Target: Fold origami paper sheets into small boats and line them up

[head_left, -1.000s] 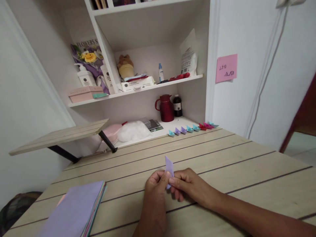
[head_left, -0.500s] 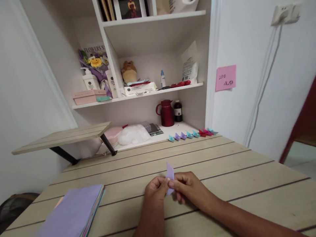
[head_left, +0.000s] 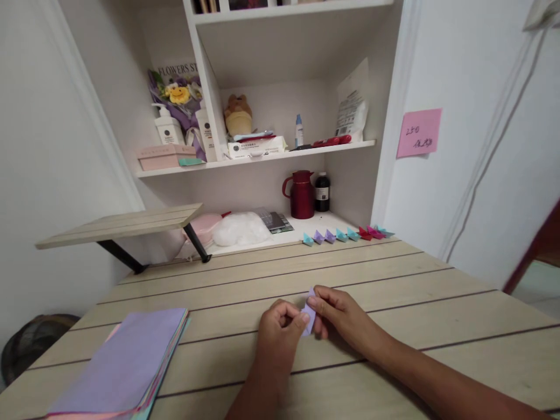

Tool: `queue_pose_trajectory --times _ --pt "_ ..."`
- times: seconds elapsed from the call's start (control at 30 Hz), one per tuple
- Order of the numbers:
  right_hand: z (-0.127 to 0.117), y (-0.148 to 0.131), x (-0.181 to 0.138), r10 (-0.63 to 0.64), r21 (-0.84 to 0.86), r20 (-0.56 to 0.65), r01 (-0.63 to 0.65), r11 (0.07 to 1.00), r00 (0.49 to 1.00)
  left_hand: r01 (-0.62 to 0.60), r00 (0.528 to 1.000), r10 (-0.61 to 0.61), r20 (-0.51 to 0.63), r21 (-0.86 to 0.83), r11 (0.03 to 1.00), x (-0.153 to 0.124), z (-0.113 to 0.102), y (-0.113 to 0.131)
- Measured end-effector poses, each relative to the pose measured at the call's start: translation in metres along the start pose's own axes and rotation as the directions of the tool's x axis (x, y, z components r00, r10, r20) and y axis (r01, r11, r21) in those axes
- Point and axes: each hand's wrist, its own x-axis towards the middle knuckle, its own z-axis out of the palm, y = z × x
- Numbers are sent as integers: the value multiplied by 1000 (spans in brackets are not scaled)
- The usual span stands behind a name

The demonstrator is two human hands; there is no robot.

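Observation:
A small folded piece of purple paper (head_left: 310, 322) is pinched between my two hands above the middle of the wooden table (head_left: 245, 356). My left hand (head_left: 282, 326) grips its lower left side, with the thumb on the near face. Higher up on the right, my right hand (head_left: 335, 309) holds the paper's upper edge between thumb and fingers. The fingers partly cover the paper, so its full folded shape is hidden. To the left lies a stack of coloured paper (head_left: 126, 361) with a purple sheet on top.
Several folded paper boats (head_left: 330, 235) stand in a row along the table's back edge. Behind them are a red jug (head_left: 301, 195) and a dark bottle (head_left: 322, 192). A small raised shelf (head_left: 122, 224) on black legs stands at the back left.
My right hand has shifted up along the purple paper, and the paper now tilts and shows less of its top. The camera view has turned slightly.

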Motion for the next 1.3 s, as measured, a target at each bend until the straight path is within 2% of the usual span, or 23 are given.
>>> queue_pose_trajectory --times 0.17,0.27,0.37,0.47,0.63,0.87,1.03,1.2,1.3 --pt "-11 4 2 82 -50 99 -78 996 992 -164 985 171 14 359 919 0 -2 7" --pt "-15 5 3 19 -96 106 -9 995 994 -248 961 273 43 569 784 0 -5 7" --pt "-18 5 4 -46 -163 80 59 985 996 -234 955 293 38 703 671 0 -11 3" --pt "-17 4 4 -88 -285 75 106 953 993 -162 973 230 8 734 660 1 -12 -3" --pt "-15 3 2 -142 -485 108 177 857 984 -137 984 174 28 744 654 0 -9 -7" --pt "-16 1 3 -186 -557 180 255 790 966 -139 983 183 14 707 693 -1 -10 -10" --pt "-18 3 4 -193 -584 156 248 773 969 -164 984 163 70 712 683 -1 -6 -4" --pt "-22 12 6 -197 -588 172 261 766 965 -152 987 145 74 736 659 -1 -8 -5" --pt "-26 12 8 -205 -638 168 265 723 964 -120 992 108 64 730 672 -1 -12 -5"
